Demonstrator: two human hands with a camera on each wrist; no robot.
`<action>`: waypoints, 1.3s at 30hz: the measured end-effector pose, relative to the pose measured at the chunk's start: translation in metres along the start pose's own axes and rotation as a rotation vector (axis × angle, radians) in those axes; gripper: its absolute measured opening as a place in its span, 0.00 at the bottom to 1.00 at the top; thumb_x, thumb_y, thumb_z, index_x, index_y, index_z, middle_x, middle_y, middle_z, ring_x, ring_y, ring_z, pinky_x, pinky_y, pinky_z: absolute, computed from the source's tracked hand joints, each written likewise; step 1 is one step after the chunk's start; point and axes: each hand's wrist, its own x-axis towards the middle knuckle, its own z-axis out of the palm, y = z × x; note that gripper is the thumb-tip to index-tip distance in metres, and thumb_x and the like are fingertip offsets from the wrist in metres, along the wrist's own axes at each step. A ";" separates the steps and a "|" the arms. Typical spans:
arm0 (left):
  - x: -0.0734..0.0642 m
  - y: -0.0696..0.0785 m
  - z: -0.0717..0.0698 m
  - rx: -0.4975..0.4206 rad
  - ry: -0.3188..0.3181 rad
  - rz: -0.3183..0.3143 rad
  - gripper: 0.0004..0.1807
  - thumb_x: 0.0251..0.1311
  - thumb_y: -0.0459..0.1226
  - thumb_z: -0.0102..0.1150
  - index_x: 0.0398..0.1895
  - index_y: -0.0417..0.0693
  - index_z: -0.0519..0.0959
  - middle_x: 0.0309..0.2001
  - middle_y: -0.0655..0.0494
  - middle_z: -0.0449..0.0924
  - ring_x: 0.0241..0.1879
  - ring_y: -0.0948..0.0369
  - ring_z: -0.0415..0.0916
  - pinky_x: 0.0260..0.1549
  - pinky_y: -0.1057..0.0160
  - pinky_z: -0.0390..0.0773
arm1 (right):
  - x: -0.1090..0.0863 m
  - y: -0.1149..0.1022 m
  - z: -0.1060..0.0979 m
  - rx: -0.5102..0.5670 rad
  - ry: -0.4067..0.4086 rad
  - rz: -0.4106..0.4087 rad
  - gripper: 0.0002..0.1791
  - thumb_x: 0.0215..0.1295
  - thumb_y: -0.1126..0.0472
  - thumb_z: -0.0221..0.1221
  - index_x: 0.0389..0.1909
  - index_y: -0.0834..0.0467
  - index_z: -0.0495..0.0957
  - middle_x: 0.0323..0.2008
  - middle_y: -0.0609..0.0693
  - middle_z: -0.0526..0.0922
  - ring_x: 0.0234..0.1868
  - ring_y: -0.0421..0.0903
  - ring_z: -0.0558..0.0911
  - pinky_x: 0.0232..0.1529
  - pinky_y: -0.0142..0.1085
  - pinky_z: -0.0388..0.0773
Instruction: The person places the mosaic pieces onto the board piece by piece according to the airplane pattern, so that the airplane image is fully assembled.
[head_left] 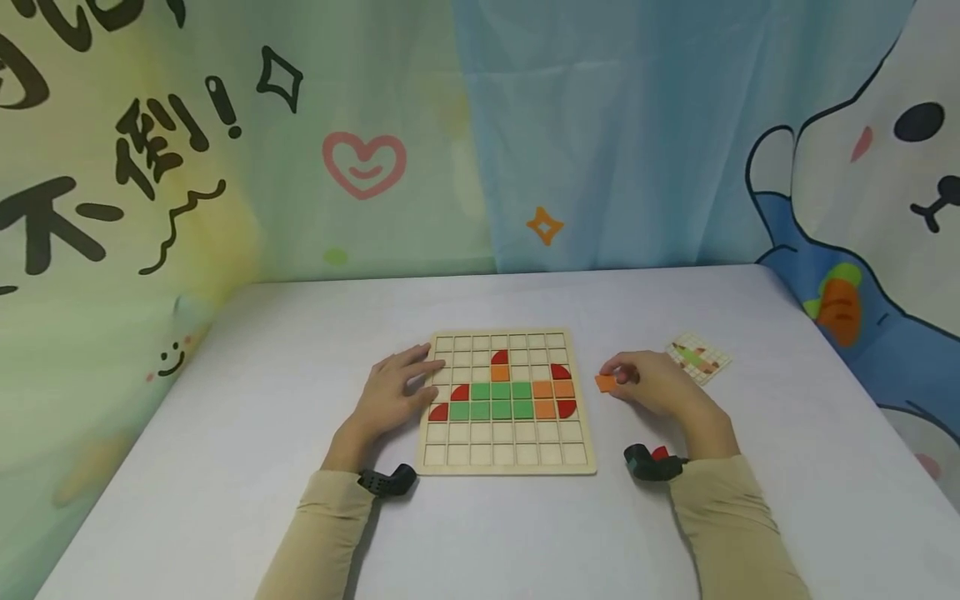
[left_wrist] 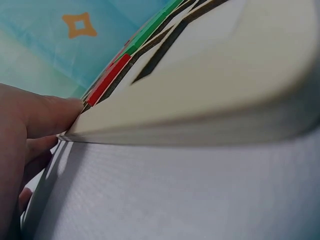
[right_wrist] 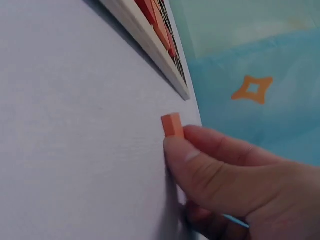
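A light wooden grid board (head_left: 504, 455) lies flat on the table, with green, orange and red tiles set in its squares. In the head view the left hand (head_left: 393, 392) rests at the board's left edge, fingers extended onto the rim. The left wrist view has the thumb (left_wrist: 52, 116) touching the rim beside a red tile (left_wrist: 107, 80). To the right of the board, the right hand (head_left: 651, 381) pinches an orange tile (head_left: 605, 383) between thumb and fingers. That orange tile (right_wrist: 173, 124) sticks out past the thumb tip in the right wrist view, apart from the board.
A small card (head_left: 701, 354) with a printed grid pattern lies behind the right hand, on the white table (head_left: 525, 533). Black wrist cameras (head_left: 652, 464) sit on both wrists; a bit of red shows by the right one. A printed curtain (head_left: 600, 150) hangs behind the table.
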 end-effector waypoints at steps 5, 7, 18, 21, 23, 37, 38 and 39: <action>-0.001 0.000 0.000 -0.011 -0.002 -0.012 0.25 0.61 0.49 0.54 0.61 0.56 0.75 0.70 0.52 0.62 0.71 0.51 0.57 0.69 0.43 0.52 | 0.003 0.005 0.004 0.069 0.023 0.007 0.17 0.59 0.62 0.64 0.49 0.56 0.78 0.34 0.50 0.77 0.36 0.46 0.73 0.36 0.34 0.68; -0.001 0.000 0.000 -0.018 -0.006 -0.016 0.25 0.61 0.49 0.54 0.61 0.57 0.74 0.71 0.53 0.62 0.71 0.52 0.56 0.70 0.44 0.51 | 0.003 0.007 0.005 0.099 0.037 0.026 0.17 0.59 0.62 0.64 0.50 0.57 0.78 0.34 0.51 0.78 0.36 0.47 0.73 0.35 0.34 0.69; 0.004 -0.002 0.004 -0.002 -0.012 -0.018 0.25 0.62 0.50 0.53 0.62 0.58 0.74 0.71 0.55 0.61 0.72 0.54 0.55 0.70 0.46 0.51 | 0.002 0.013 0.016 0.117 0.138 0.109 0.18 0.59 0.56 0.64 0.49 0.57 0.80 0.37 0.51 0.79 0.37 0.48 0.71 0.34 0.34 0.66; 0.003 -0.003 0.003 -0.004 -0.013 -0.019 0.25 0.61 0.50 0.54 0.61 0.58 0.74 0.71 0.54 0.62 0.72 0.53 0.55 0.70 0.45 0.51 | 0.002 0.013 0.018 0.109 0.146 0.119 0.18 0.59 0.55 0.64 0.49 0.57 0.80 0.37 0.51 0.79 0.38 0.48 0.71 0.34 0.34 0.66; 0.002 -0.003 0.002 -0.005 -0.014 -0.018 0.25 0.61 0.50 0.54 0.61 0.58 0.74 0.71 0.54 0.62 0.72 0.53 0.55 0.70 0.45 0.51 | 0.003 0.012 0.018 0.108 0.143 0.134 0.19 0.59 0.54 0.64 0.49 0.57 0.80 0.38 0.52 0.79 0.39 0.48 0.71 0.34 0.34 0.66; 0.002 -0.006 0.002 -0.011 -0.007 0.001 0.25 0.62 0.52 0.53 0.62 0.58 0.74 0.71 0.54 0.62 0.72 0.53 0.55 0.70 0.45 0.50 | 0.006 0.008 0.011 0.110 0.112 0.133 0.21 0.59 0.50 0.65 0.48 0.59 0.80 0.39 0.53 0.79 0.37 0.48 0.72 0.33 0.33 0.67; 0.002 -0.007 0.002 -0.008 -0.007 0.003 0.25 0.62 0.52 0.53 0.62 0.58 0.74 0.71 0.54 0.62 0.72 0.53 0.55 0.70 0.45 0.50 | 0.006 0.007 0.011 0.108 0.109 0.130 0.21 0.58 0.50 0.65 0.48 0.59 0.80 0.39 0.53 0.80 0.37 0.48 0.72 0.33 0.33 0.67; 0.002 -0.006 0.003 -0.006 -0.007 0.005 0.25 0.62 0.52 0.52 0.62 0.58 0.74 0.71 0.53 0.62 0.72 0.53 0.56 0.70 0.44 0.50 | 0.006 0.006 0.010 0.107 0.105 0.129 0.21 0.58 0.50 0.65 0.48 0.59 0.80 0.39 0.53 0.80 0.37 0.47 0.72 0.34 0.33 0.67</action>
